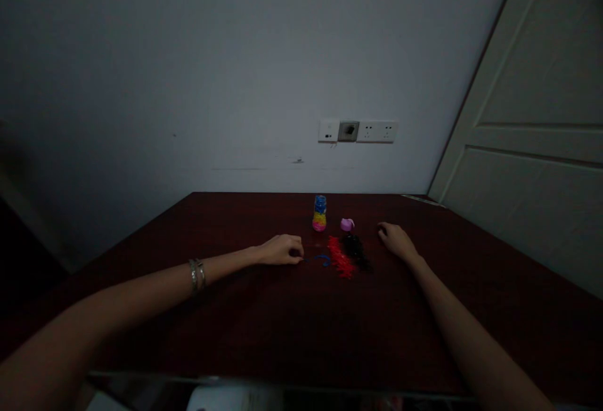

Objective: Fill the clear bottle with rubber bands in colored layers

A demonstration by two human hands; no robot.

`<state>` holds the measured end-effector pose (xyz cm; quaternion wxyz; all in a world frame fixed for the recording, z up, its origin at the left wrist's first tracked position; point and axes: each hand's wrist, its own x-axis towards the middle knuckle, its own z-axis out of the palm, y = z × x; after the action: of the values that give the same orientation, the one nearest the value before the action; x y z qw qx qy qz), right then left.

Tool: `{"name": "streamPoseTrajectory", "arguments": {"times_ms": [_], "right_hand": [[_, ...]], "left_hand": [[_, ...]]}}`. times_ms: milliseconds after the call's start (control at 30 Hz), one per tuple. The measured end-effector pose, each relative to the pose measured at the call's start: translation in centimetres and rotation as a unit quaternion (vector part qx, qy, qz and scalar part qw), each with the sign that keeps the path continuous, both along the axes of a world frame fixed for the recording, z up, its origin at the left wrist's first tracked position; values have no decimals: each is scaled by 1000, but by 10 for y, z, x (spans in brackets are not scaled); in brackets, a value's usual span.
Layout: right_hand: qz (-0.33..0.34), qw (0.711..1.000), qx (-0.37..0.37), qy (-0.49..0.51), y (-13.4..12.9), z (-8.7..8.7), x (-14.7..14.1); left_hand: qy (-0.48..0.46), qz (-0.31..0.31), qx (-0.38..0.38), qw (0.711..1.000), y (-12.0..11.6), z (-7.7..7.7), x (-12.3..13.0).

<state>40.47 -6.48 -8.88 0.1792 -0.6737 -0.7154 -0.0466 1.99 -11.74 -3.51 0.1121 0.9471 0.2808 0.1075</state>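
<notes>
My left hand (281, 249) rests low over the table, thumb and fingertips pinched together at a small blue piece (305, 261). Just to its right lie a few thin curved blue pieces (324, 260). Beyond them is a pile of small red pieces (341, 257), with a pile of black pieces (356, 250) against its right side. Behind stands an upright clear jar (320, 213) filled in pink, yellow and blue layers. A lilac cap (347, 225) sits right of the jar. My right hand (396, 240) lies on the table right of the black pile, fingers loosely bent, holding nothing visible.
The dark red-brown table (282, 323) reaches back to a pale wall (211, 84). Sockets and switches (377, 131) are mounted on the wall. A white panelled door (532, 115) stands at the right. Below the front edge, a white object (217, 398) is partly visible.
</notes>
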Motion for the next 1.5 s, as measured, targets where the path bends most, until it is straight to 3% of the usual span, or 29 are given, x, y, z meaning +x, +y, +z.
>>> {"name": "streamPoseTrajectory", "arguments": {"times_ms": [100, 233, 333, 633, 967, 1500], "right_hand": [[0, 1000, 1, -1, -1, 0, 0], [-3, 1000, 7, 4, -3, 1, -2], [-4, 1000, 14, 5, -5, 2, -4], [-6, 1000, -1, 16, -2, 0, -2], [-8, 1000, -3, 4, -3, 2, -3], [-7, 1000, 5, -1, -6, 3, -4]], "left_hand": [[-37, 22, -24, 999, 1, -4, 1], [-101, 99, -47, 989, 2, -11, 14], [-95, 129, -55, 986, 1, -15, 28], [-80, 113, -27, 990, -5, -16, 37], [17, 91, -25, 995, -7, -5, 53], [-30, 57, -34, 997, 7, -16, 58]]}}
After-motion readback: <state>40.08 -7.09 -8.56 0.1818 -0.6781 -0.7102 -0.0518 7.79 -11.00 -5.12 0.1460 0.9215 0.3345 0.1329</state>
